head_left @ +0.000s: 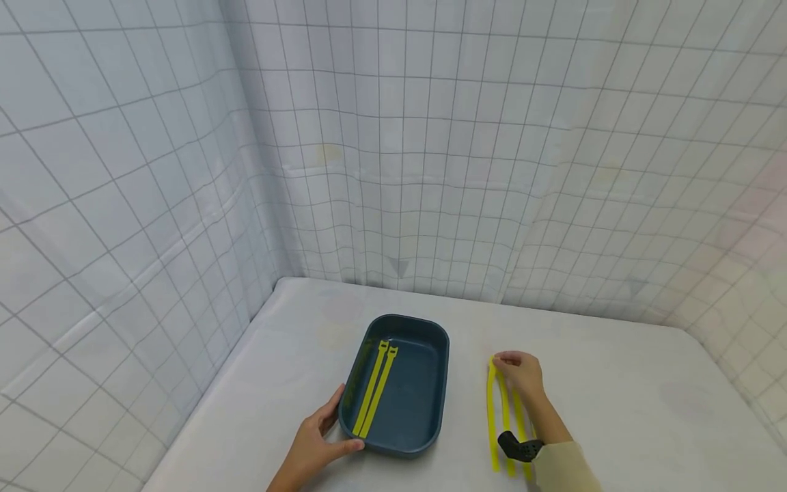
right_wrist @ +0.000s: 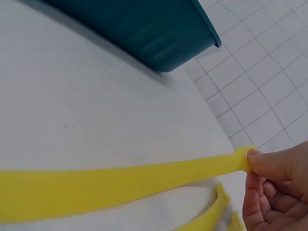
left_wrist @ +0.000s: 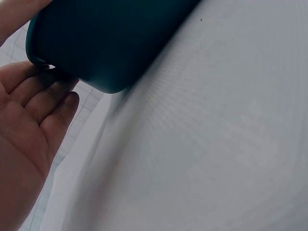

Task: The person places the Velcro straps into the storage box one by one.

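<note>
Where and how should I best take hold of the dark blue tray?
Probably by the rim, midway along both long sides: left hand from the left, right hand from the right once it releases the yellow strap. The tray stands open side up, longer than wide, and its rim juts outward, giving an edge to hook under.

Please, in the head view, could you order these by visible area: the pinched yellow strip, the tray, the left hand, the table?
Largest to smallest:
1. Table
2. Tray
3. Left hand
4. Pinched yellow strip, long but thin
</note>
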